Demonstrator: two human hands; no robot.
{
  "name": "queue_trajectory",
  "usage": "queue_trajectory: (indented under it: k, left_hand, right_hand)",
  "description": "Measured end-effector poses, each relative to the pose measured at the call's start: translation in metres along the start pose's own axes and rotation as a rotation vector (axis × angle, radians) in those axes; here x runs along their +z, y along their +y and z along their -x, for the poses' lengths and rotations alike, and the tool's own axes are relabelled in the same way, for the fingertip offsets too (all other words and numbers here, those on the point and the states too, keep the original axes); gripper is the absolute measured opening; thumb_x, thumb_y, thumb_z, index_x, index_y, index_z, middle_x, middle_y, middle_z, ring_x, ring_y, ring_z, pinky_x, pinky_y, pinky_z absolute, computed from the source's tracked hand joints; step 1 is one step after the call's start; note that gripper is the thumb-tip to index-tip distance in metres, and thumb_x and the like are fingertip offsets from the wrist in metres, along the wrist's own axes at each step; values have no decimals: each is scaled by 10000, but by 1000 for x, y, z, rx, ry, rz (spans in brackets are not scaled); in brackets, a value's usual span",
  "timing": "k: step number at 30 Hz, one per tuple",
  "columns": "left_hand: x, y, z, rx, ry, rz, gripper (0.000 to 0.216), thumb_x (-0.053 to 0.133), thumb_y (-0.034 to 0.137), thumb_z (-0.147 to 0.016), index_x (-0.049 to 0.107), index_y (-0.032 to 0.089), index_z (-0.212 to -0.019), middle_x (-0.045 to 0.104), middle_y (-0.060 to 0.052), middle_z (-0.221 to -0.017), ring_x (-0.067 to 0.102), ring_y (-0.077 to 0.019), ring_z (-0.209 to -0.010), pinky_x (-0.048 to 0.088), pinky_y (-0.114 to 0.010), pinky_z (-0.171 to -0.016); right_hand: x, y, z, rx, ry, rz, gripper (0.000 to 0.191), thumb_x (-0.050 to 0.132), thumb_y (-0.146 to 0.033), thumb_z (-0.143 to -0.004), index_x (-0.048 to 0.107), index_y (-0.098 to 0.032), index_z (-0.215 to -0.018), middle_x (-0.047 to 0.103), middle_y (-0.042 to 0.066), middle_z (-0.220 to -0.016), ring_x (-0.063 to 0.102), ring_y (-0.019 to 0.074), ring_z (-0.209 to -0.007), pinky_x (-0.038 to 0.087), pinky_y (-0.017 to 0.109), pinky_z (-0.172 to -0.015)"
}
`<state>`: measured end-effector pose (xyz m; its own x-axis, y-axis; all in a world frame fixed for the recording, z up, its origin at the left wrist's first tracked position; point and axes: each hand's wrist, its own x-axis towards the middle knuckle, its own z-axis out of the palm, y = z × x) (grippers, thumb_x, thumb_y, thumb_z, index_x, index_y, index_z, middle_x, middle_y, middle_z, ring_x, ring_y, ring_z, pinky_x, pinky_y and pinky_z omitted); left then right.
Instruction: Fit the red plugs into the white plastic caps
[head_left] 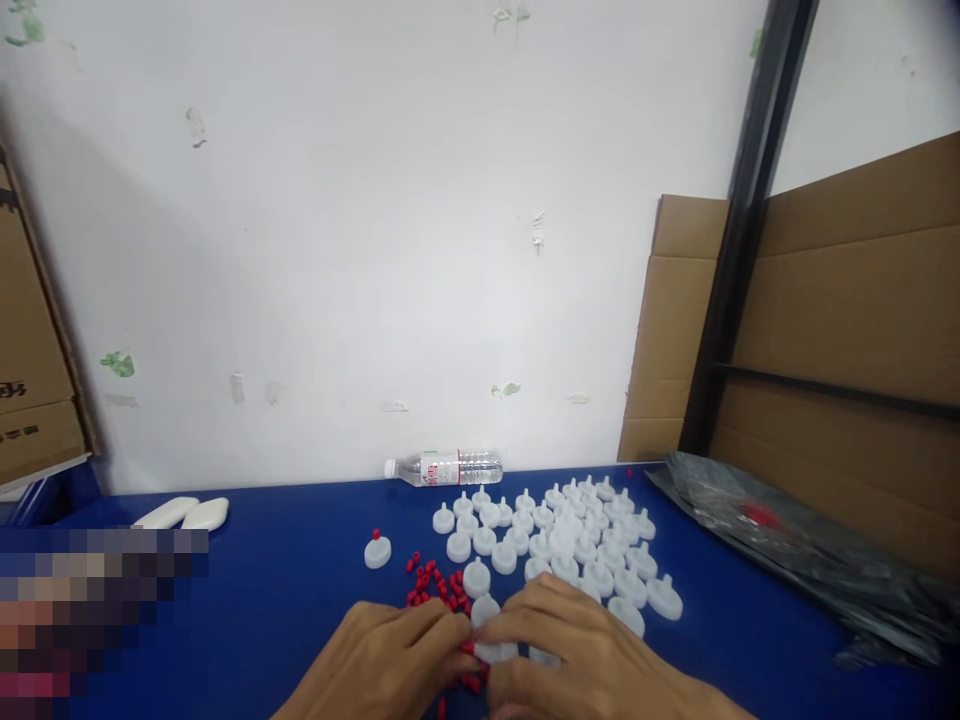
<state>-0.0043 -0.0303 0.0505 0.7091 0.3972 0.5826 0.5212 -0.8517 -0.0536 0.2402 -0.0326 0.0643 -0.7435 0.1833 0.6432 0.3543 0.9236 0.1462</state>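
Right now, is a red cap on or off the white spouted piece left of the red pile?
On: the red cap sits atop the white spouted piece, while visible spouts among the clustered white pieces look bare.

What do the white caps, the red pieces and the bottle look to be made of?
White caps: probably moulded plastic, matte and slightly translucent, judging by their milky look. Red pieces: plastic or rubber, evenly coloured; too small to tell. Bottle: likely clear, shiny plastic, see-through and ribbed.
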Motion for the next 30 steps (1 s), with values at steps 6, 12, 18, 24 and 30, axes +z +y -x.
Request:
queue_trajectory:
  k: [6,12,18,24,30]
  left_hand:
    - [0,8,-4,52,91,-3,344,306,225,-1112,531,218,-851,630,30,-628,566,-104,-448,362,-232,-431]
    - [19,4,4,25,73,67,281,324,178,-1079,523,219,-885,620,31,-609,531,-105,-408,321,-247,-407]
    - [28,1,6,-19,111,91,308,375,176,-1059,506,230,-785,605,43,-583,498,-72,-385,302,-214,-391]
    - [17,8,2,-23,103,70,386,316,217,-1099,487,224,-753,592,44,-579,504,-74,-385,300,-221,-389]
    - [-16,15,-8,-14,231,-8,241,380,197,-1078,566,212,-924,661,19,-685,617,-127,-537,431,-242,-550]
  right_hand:
    - [-16,-12,-4,-2,-28,38,74,650,-274,-1007,694,-218,-983,765,-1,-1082,666,125,-1026,528,255,-899]
    - [-8,-6,-2,-60,-24,55,84,627,-253,-1018,689,-199,-1000,767,15,-1097,673,125,-995,546,257,-850]
    - [-2,-5,0,-80,67,87,104,608,-220,-1023,694,-198,-967,771,24,-1038,683,135,-946,544,267,-812]
    - [-1,-9,-2,-91,127,86,158,573,-172,-1036,687,-183,-928,773,19,-1005,690,131,-921,537,261,-835]
    - [-5,-9,-11,-22,169,50,143,573,-299,-1052,683,-220,-1008,760,39,-1131,699,122,-1021,536,238,-881]
